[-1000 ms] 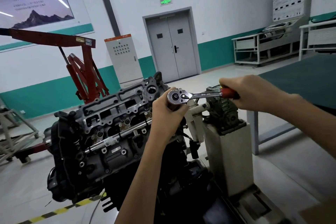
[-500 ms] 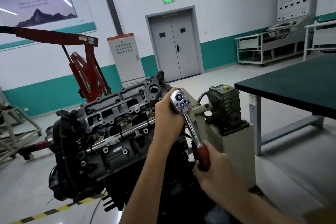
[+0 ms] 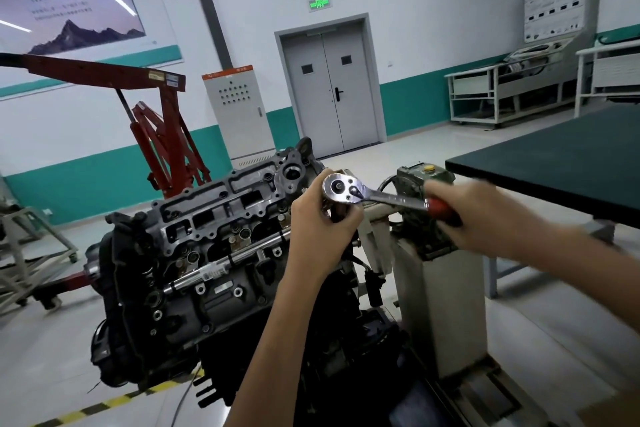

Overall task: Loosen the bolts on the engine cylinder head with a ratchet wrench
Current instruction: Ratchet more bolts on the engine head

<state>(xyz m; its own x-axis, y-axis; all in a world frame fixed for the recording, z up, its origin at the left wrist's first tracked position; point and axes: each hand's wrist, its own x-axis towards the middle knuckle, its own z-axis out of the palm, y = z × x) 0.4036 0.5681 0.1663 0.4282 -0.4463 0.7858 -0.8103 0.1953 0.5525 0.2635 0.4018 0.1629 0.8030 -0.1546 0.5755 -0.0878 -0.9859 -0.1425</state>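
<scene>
Left hand [image 3: 322, 218] is curled beneath the ratchet wrench [image 3: 377, 197] head, judged to steady the socket on a hidden bolt at the 3 o'clock end of the cylinder head [image 3: 221, 215]. Right hand [image 3: 478, 215], blurred, wraps the red grip for leverage, handle pointing to 3 o'clock. Stand gearbox [image 3: 410, 180] sits just behind; tabletop [image 3: 561, 163] edge near at 2 o'clock. Open room lies toward 6 o'clock.

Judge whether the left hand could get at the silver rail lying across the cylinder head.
Probably yes. The rail lies uncovered on the cylinder head, just beside the left hand, with nothing between them. The hand would first have to let go beneath the ratchet wrench.
</scene>
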